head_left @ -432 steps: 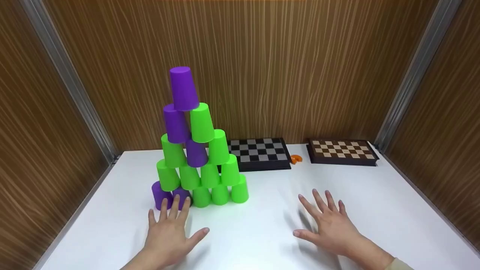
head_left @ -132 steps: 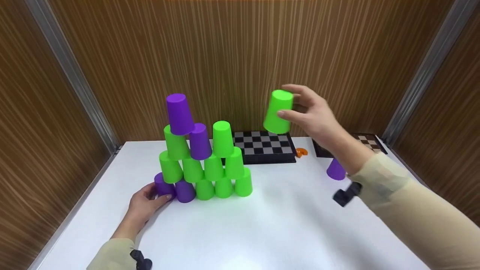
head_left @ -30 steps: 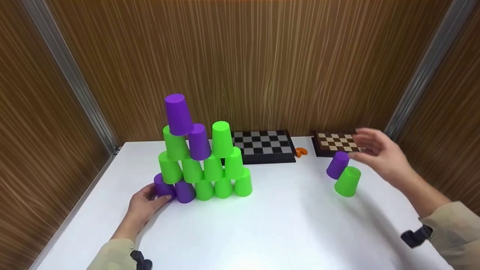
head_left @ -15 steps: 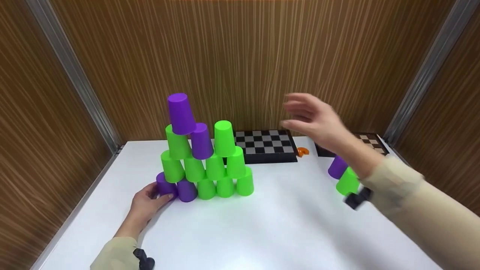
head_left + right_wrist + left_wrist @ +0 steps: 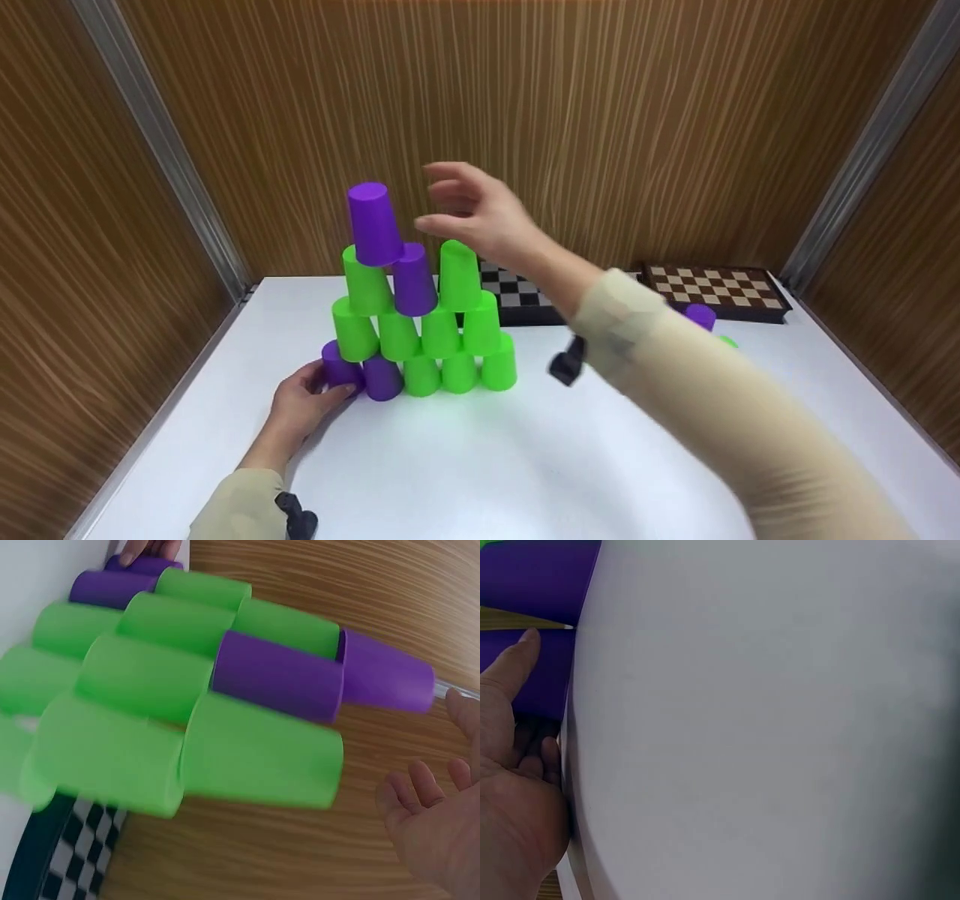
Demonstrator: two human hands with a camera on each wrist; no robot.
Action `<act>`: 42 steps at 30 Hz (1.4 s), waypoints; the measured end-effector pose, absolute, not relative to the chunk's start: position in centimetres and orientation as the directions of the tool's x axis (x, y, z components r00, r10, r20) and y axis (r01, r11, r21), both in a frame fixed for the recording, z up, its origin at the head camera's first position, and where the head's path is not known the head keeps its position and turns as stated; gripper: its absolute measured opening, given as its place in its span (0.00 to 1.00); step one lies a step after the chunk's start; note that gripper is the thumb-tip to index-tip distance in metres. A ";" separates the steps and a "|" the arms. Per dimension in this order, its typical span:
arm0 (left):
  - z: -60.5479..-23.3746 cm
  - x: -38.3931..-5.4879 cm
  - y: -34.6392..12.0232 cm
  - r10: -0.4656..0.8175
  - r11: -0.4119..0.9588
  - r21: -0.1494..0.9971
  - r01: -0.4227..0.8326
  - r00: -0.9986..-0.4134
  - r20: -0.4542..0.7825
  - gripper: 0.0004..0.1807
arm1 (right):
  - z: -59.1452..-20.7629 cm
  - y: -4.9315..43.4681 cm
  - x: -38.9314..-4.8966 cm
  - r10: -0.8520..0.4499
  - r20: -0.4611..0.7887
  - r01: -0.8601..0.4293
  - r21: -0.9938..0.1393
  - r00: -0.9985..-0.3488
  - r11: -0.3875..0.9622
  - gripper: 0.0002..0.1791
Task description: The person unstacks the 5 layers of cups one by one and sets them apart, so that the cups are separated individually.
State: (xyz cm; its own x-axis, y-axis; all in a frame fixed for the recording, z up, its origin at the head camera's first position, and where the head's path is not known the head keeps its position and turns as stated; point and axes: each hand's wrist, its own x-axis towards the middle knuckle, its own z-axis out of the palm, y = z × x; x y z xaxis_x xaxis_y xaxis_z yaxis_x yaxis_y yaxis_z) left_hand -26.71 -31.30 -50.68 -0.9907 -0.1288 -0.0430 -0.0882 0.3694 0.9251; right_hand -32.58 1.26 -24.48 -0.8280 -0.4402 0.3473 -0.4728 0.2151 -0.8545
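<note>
A pyramid of upside-down cups stands on the white table. At its lower left my left hand (image 5: 304,405) holds a purple cup (image 5: 339,366), thumb in front of it. The left wrist view shows that hand (image 5: 510,765) against the cup's side. The highest cup is purple (image 5: 375,225), resting on a green cup (image 5: 366,281) and a purple one (image 5: 415,281). Just right of it my right hand (image 5: 484,214) hovers, fingers apart and holding nothing. Below that hand stands a green cup (image 5: 458,279). In the right wrist view a gap separates the fingers from the top purple cup (image 5: 386,673).
Behind the pyramid lies a black-and-grey checkered board (image 5: 514,289), partly hidden by the right arm. A brown-and-cream chessboard (image 5: 712,286) lies at the back right. Before it, a purple cup (image 5: 700,315) and a green cup (image 5: 727,341) show only partly past the sleeve.
One purple and one green cup have left the pyramid's upper part and stand at the right. My right hand let go of the green one and swung left, empty. My left hand keeps its hold.
</note>
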 end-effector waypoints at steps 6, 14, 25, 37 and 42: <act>-50.6 -26.6 -31.0 -0.132 0.384 0.919 -0.085 -0.991 -0.036 0.43 | -24.9 -2.4 -33.2 -0.432 0.319 -0.436 -0.876 -0.843 0.205 0.41; -50.6 -27.3 -30.1 -0.109 0.403 0.912 -0.071 -0.994 -0.029 0.42 | -25.5 -3.9 -33.6 -0.429 0.309 -0.417 -0.890 -0.849 0.184 0.42; -50.5 -27.3 -29.9 -0.100 0.405 0.912 -0.063 -0.995 -0.025 0.43 | -25.8 -2.9 -33.4 -0.412 0.341 -0.428 -0.893 -0.845 0.137 0.38; -50.5 -27.1 -30.7 -0.093 0.415 0.909 -0.046 -0.996 -0.008 0.42 | -24.8 3.6 -33.0 -0.376 0.407 -0.468 -0.880 -0.832 0.084 0.38; -50.6 -27.2 -31.3 -0.093 0.424 0.904 -0.051 -0.996 -0.013 0.44 | -24.7 7.5 -32.6 -0.341 0.404 -0.465 -0.877 -0.849 0.118 0.39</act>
